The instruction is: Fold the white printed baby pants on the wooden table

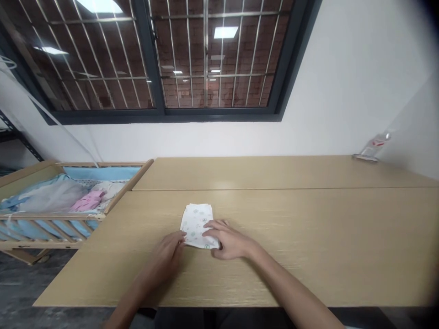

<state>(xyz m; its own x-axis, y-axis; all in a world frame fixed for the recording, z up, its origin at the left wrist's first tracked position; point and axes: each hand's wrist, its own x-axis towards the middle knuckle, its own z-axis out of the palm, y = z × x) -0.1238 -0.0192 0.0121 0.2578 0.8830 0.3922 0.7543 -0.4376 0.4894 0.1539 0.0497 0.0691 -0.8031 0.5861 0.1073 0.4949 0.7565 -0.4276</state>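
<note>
Bright, even indoor light falls across a pale wall (329,91) and a wooden table (308,237), where a soft sheen glows near the back seam. White ceiling lights show as hard reflections in the dark window (219,59), glinting along its metal bars (206,50). Soft, faint shadows spread beneath the left hand (168,256) and right hand (228,240), while the floor (20,283) at lower left sits dim. The small print on the white cloth (196,224) looks soft, and a clear bottle (375,145) at right is smeared. Wide-angle stretch slants the window frame; black shading eats the upper-right corner, and a small patch of glass appears pixelated.
</note>
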